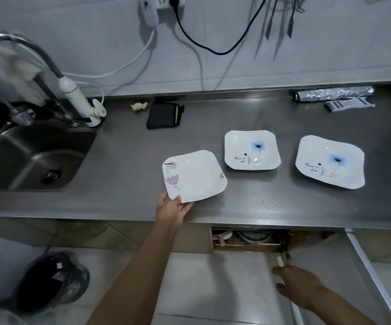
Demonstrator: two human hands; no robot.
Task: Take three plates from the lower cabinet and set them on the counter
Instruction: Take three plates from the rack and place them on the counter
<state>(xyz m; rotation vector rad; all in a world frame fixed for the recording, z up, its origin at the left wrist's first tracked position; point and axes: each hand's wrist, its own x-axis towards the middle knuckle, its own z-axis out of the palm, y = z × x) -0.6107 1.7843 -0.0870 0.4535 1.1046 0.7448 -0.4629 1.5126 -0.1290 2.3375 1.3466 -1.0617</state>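
- Inside the cabinet (248, 238) under the bench (260, 202), we see only dim shapes.
- Our left grip (172, 208) clamps the pink-flower plate (194, 175) by its near corner.
- Our right grip (297, 285) hangs apart, empty, below the bench.

I see three white square plates on a grey steel counter (124, 165) with a fine dotted emboss toward its front edge. The plate with the pink flower (194, 176) also carries small black lettering — its print sits at one corner. The middle plate (252, 150) and the right plate (329, 162) each show a blue flower on a thin black stem with black script beside it. A black pouch (164, 114) with a yellow-green stripe lies near the grey wall, a black cable (213, 46) and a white cable (128, 64) hang there, and the silver foil roll (333, 93) glints — the bin bag (51, 281) below is black.
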